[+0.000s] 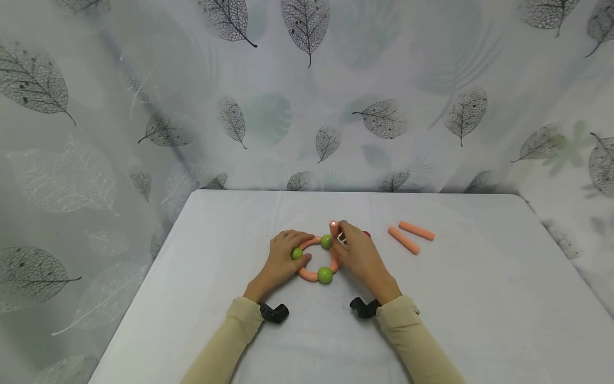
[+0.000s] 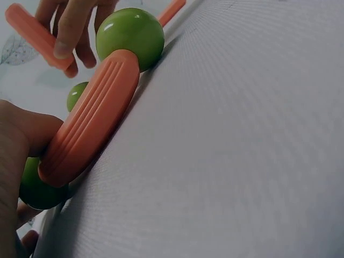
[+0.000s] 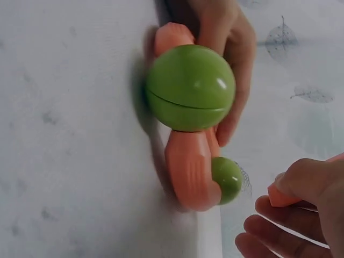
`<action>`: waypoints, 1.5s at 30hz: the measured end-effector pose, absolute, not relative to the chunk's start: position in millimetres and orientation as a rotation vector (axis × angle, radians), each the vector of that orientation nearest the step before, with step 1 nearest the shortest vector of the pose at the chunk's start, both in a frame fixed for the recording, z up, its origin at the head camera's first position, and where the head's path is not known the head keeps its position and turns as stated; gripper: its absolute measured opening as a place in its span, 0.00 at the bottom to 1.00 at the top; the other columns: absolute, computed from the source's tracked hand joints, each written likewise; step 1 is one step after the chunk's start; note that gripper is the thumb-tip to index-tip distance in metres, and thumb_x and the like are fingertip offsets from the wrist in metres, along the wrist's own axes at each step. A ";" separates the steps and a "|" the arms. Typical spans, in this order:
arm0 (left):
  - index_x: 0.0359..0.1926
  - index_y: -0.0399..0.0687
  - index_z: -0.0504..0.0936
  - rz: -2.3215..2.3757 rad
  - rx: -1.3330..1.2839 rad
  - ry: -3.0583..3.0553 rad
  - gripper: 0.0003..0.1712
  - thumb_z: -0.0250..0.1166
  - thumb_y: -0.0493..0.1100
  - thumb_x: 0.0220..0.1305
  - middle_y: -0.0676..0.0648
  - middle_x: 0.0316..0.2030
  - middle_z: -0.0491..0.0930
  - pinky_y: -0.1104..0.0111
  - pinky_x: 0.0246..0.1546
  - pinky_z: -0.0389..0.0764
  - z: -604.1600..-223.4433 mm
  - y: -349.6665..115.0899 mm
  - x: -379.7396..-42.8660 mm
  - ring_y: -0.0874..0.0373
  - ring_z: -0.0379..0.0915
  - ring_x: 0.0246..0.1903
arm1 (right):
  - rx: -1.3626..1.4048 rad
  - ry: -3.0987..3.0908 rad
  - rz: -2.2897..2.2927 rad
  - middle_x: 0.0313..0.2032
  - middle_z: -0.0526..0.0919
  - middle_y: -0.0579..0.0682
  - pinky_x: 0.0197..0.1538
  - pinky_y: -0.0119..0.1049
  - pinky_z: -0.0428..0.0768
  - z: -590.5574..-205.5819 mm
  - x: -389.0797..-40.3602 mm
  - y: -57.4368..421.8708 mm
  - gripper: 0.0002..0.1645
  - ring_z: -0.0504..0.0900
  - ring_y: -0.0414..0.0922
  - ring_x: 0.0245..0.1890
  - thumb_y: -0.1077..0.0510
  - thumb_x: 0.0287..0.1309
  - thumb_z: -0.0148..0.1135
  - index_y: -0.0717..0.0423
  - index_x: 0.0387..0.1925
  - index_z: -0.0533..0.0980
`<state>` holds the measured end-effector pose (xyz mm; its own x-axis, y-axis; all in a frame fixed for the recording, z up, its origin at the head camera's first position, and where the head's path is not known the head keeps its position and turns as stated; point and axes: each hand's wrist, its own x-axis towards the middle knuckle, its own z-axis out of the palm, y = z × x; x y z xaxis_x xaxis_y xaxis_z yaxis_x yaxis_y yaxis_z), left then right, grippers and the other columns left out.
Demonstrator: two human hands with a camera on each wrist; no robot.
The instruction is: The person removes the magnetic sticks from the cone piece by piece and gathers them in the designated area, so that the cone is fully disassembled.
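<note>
A ring of curved orange pieces (image 1: 307, 275) joined by green balls (image 1: 325, 274) lies on the white table. My left hand (image 1: 280, 260) holds its left side, with thumb and fingers around a green ball (image 1: 297, 253). My right hand (image 1: 361, 256) pinches a straight orange stick (image 1: 333, 228), tilted up at the ring's right side near the far green ball (image 1: 326, 241). In the right wrist view the lower end of this stick (image 3: 280, 198) shows between thumb and forefinger, apart from the near ball (image 3: 191, 88). The other fingers are loosely spread.
Two more straight orange sticks (image 1: 403, 240) lie to the right of my right hand. Behind that hand peeks a small red thing (image 1: 366, 233), mostly hidden. A leaf-print curtain (image 1: 307, 106) hangs beyond the table's back edge.
</note>
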<state>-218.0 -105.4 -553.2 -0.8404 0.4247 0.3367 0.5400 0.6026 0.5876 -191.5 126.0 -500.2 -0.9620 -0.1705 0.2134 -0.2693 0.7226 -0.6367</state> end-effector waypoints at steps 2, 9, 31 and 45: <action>0.64 0.53 0.82 -1.051 -0.807 -2.666 0.27 0.72 0.44 0.63 0.49 0.58 0.84 0.41 0.65 0.63 -553.0 -105.2 -218.3 0.47 0.71 0.64 | 0.330 -2.790 1.062 0.43 0.86 0.50 0.48 0.46 0.85 -497.0 -189.5 129.9 0.08 0.85 0.48 0.45 0.56 0.71 0.65 0.50 0.47 0.75; 0.63 0.53 0.82 -1.041 -0.807 -2.666 0.27 0.73 0.44 0.63 0.49 0.57 0.84 0.41 0.65 0.64 -553.5 -106.6 -217.2 0.47 0.71 0.64 | 0.296 -2.794 0.992 0.45 0.88 0.51 0.47 0.46 0.85 -497.2 -178.9 151.5 0.18 0.85 0.47 0.43 0.54 0.69 0.68 0.52 0.56 0.78; 0.64 0.55 0.82 -1.048 -0.809 -2.668 0.27 0.72 0.45 0.64 0.51 0.59 0.83 0.42 0.67 0.62 -556.1 -106.8 -221.0 0.49 0.70 0.65 | 0.322 -2.708 1.038 0.42 0.90 0.50 0.44 0.45 0.80 -515.6 -158.5 224.6 0.14 0.82 0.48 0.41 0.59 0.60 0.75 0.53 0.48 0.87; 0.63 0.55 0.82 -1.043 -0.809 -2.661 0.27 0.72 0.44 0.63 0.50 0.58 0.84 0.41 0.66 0.63 -555.6 -105.9 -221.5 0.48 0.70 0.65 | 0.326 -2.733 1.019 0.42 0.89 0.51 0.48 0.46 0.80 -536.6 -164.4 226.0 0.12 0.82 0.47 0.43 0.58 0.61 0.75 0.55 0.45 0.87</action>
<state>-221.5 -105.9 -555.6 -0.8380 0.4249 0.3424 0.5444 0.6079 0.5779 -164.4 226.0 -536.6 -0.9544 -0.1332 0.2671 -0.2756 0.7371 -0.6170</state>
